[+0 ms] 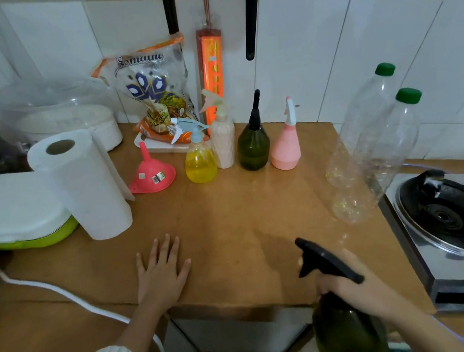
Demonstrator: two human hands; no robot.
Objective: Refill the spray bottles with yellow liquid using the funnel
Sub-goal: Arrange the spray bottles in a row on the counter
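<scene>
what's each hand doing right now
Left hand: open, flat on the table, holding nothing.
Right hand: closed around the dark green spray bottle.

Bare countertop (pixel 230 220) centre, paper roll (pixel 84 183) left (tall), empty bottles (pixel 369 151) right

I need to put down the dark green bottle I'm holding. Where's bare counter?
The widest bare patch is mid-counter, between the left hand, the paper towel roll and the clear plastic bottles. The back is crowded: funnel and a row of spray bottles stand along the wall.
</scene>
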